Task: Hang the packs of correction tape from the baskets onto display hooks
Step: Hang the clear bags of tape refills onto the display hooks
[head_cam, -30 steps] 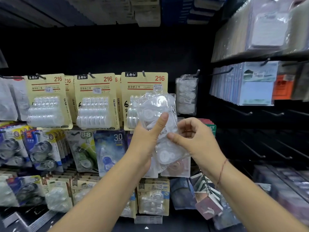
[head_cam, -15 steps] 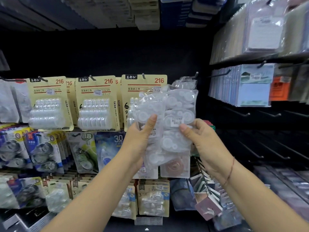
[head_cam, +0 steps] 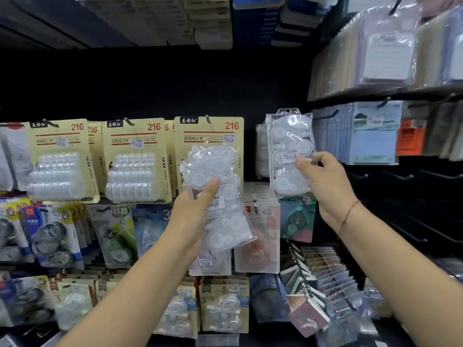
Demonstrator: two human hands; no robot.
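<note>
A clear correction-tape pack (head_cam: 288, 151) stands upright, pinched at its right edge by the right hand (head_cam: 325, 186), just beside the yellow cards (head_cam: 213, 136). The left hand (head_cam: 193, 216) grips a bundle of packs (head_cam: 220, 186) lower down. Bare hooks (head_cam: 400, 176) stand free rightward.

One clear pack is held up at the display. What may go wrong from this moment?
1. The right hand pinches the raised clear pack only at its right edge, well below its hang hole, so the top may tilt and miss the hook, which is hidden behind the pack.
2. The left hand grips a stack of clear packs; the glossy lower ones may slide out and fall.
</note>
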